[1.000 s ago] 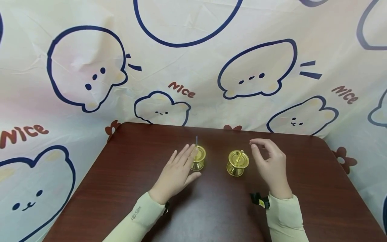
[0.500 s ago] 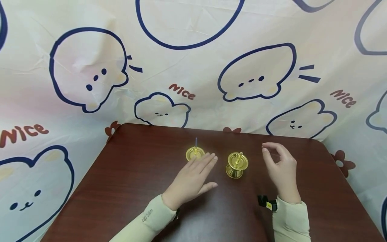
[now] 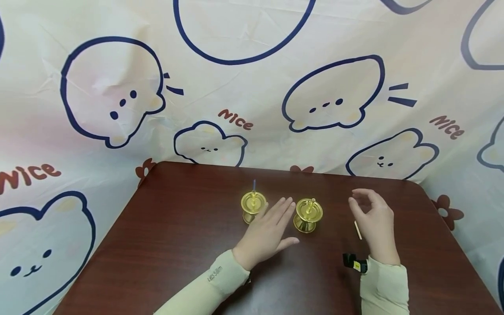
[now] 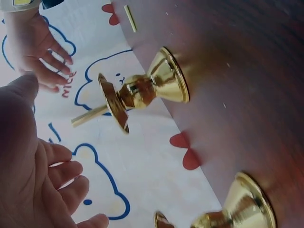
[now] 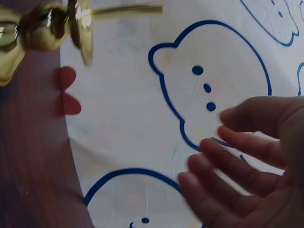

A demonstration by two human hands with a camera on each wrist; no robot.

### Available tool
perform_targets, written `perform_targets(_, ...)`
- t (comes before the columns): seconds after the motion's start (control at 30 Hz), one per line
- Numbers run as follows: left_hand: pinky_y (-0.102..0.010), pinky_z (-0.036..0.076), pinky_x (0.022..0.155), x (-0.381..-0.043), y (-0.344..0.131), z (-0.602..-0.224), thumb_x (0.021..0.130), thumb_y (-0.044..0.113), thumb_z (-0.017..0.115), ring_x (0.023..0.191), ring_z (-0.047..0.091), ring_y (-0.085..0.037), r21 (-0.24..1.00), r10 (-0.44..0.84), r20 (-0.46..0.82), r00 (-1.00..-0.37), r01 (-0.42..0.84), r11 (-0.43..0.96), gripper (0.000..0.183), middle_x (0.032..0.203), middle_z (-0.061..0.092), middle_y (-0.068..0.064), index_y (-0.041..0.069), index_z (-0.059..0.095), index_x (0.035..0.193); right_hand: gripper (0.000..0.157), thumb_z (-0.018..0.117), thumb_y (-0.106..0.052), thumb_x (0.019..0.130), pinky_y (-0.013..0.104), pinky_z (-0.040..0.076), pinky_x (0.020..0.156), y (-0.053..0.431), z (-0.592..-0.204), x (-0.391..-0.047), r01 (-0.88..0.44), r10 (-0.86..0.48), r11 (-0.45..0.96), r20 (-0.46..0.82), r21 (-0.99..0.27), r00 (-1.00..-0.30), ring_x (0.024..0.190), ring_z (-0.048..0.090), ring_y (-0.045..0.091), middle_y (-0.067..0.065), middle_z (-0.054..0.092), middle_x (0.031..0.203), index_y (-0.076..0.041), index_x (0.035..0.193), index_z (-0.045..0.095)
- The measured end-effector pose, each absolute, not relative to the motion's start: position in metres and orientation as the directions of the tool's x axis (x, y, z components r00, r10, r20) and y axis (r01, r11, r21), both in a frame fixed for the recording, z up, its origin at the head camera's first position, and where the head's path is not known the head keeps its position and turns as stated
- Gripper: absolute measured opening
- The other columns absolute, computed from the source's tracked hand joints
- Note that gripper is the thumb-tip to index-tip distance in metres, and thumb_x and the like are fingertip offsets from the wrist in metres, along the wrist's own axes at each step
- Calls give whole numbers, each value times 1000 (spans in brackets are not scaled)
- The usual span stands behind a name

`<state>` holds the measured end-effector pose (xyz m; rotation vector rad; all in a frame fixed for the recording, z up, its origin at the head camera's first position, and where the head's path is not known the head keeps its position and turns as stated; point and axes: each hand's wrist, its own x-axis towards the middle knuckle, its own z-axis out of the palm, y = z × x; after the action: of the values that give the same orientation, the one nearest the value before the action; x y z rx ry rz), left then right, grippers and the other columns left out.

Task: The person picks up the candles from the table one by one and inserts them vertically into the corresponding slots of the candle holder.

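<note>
Two gold candle holders stand on the table. The left candle holder (image 3: pixel 250 217) bears a thin violet candle (image 3: pixel 254 185). A short gold-coloured stick (image 4: pixel 90 115) rises from the dish of the right candle holder (image 3: pixel 305 224). My left hand (image 3: pixel 265 236) hovers palm down between the two, its fingers straight and their tips close to the right holder; it holds nothing. Right of that holder, my right hand (image 3: pixel 377 223) is raised with loosely bent fingers, and the right wrist view shows nothing between its thumb and fingers.
A small pale yellow stick (image 3: pixel 358 230) lies on the brown table (image 3: pixel 177 227) beside the right hand. A printed cloth (image 3: pixel 267 96) hangs behind the table and along its sides. Each wrist carries a black strap, seen at the right cuff.
My left hand has moved right, from in front of the left candle holder to beside the right one. The right hand has drawn away rightward, and the pale stick on the table has come into sight.
</note>
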<state>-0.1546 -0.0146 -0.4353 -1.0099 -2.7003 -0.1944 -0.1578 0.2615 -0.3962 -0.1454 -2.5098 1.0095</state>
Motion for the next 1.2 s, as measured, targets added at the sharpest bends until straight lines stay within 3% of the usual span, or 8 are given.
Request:
perform_targets(0.1,-49,24,122,-155,-9,-437,99,63,49,153,23,-20,42,623,264,-736,654,755,84,167,26,-6,8,28,160,32,63,-19,100,44,54,84,267,-398,-159,-13,220,742,261,-671,-940,103,63,36,20,64,118,-1,126,63)
perform_targets(0.17,-48,24,122,-156,-5,-438,100,63,48,153,23,-20,40,623,250,-741,651,758,84,167,26,-6,7,28,160,34,62,-19,100,54,53,85,271,-399,-161,9,208,738,215,-675,-954,106,62,39,23,62,121,0,129,61)
perform_targets(0.47,-46,21,123,-157,5,-442,99,62,49,154,20,-20,23,619,197,-760,635,772,84,167,23,-6,8,28,161,41,60,-22,101,38,52,70,284,-412,-170,101,218,737,94,-668,-971,104,63,38,24,65,118,1,134,57)
perform_targets(0.67,-46,24,122,-159,9,-446,99,62,51,154,22,-20,3,622,191,-760,634,774,84,167,25,-6,9,28,161,36,59,-20,101,42,52,71,295,-423,-172,143,215,740,30,-658,-976,102,62,39,27,65,117,4,128,60)
perform_targets(0.97,-44,23,123,-160,13,-453,99,64,47,154,20,-19,-3,622,178,-762,632,775,85,167,24,-6,9,27,161,42,57,-22,102,41,52,66,309,-436,-177,237,230,731,-96,-640,-969,88,62,36,29,65,110,9,129,56)
perform_targets(1.2,-45,26,121,-161,13,-456,99,65,45,154,23,-20,-23,627,180,-758,634,773,85,167,26,-6,9,29,161,40,57,-21,101,50,53,74,314,-447,-178,267,219,740,-154,-618,-963,90,61,37,29,63,108,11,125,58)
